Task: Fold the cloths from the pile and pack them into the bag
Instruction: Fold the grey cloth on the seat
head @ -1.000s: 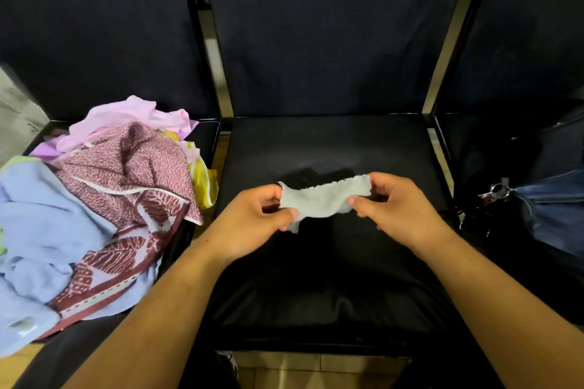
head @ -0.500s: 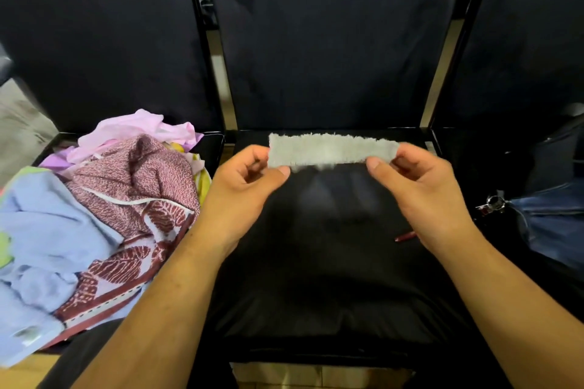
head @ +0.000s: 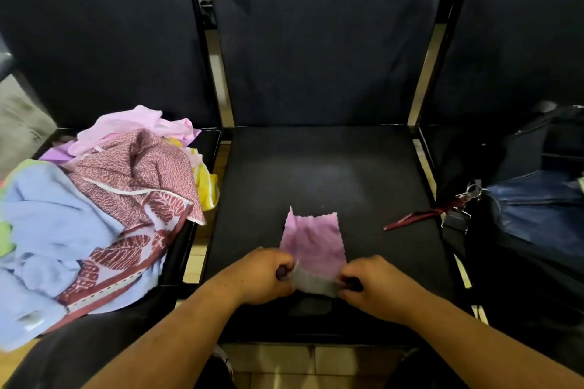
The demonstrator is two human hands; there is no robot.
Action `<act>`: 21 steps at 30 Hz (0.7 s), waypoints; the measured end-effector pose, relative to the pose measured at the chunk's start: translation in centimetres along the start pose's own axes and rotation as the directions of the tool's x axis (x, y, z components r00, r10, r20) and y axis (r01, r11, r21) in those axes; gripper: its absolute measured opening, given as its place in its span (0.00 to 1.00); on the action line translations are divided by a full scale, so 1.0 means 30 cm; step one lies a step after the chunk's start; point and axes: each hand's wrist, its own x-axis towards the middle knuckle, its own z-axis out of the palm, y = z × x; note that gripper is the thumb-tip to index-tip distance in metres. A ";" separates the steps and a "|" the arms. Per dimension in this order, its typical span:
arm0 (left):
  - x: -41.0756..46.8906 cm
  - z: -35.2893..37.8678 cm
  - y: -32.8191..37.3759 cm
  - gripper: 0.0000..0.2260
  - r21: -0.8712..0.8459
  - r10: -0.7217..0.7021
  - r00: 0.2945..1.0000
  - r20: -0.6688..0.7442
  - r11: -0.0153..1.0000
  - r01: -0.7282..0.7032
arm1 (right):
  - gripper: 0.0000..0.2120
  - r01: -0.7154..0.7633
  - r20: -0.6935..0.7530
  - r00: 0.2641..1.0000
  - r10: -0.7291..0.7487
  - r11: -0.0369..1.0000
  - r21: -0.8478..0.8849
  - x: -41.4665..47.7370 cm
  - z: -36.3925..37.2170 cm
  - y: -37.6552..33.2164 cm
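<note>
Black padded bench (head: 316, 167): three seats in a row, backrests filling the top of the frame, metal posts between them. I face the middle seat.

Pile (head: 94, 215), left seat, lower left of frame: heaped loose cloths. Light blue one at the front, maroon leaf-print one draped over the centre, pale pink at the back, a bit of yellow showing on the edge towards the middle seat.

Bag (head: 537, 208), right seat, right edge of frame: dark, with a blue fabric panel; whether its mouth is open I cannot tell.

My left hand (head: 262, 275) and right hand (head: 373, 284), bottom centre, low over the front of the middle seat. Fingers of both curled, each pinching one end of the near edge of the small cloth (head: 313, 240).

Small cloth: lilac face lying flat on the seat, stretching away from me; the strip between my hands shows grey. Far edge ragged, one corner poking up.

Red strap (head: 417, 218) lies on the middle seat's right side, running to keys (head: 471, 191) beside the bag.
</note>
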 end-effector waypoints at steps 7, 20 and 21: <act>0.035 -0.091 0.016 0.11 -0.035 -0.027 0.999 0.047 0.999 0.029 | 0.10 -0.092 -0.153 0.981 0.123 0.976 0.196 0.056 -0.101 -0.001; 0.254 -0.050 -0.092 0.07 -0.234 -0.328 0.919 -0.218 0.932 0.277 | 0.06 -0.421 -0.094 0.865 0.493 0.814 0.401 0.285 -0.028 0.093; 0.254 -0.053 -0.094 0.08 -0.242 -0.334 0.915 -0.227 0.929 0.280 | 0.05 -0.420 -0.103 0.861 0.499 0.809 0.411 0.285 -0.025 0.098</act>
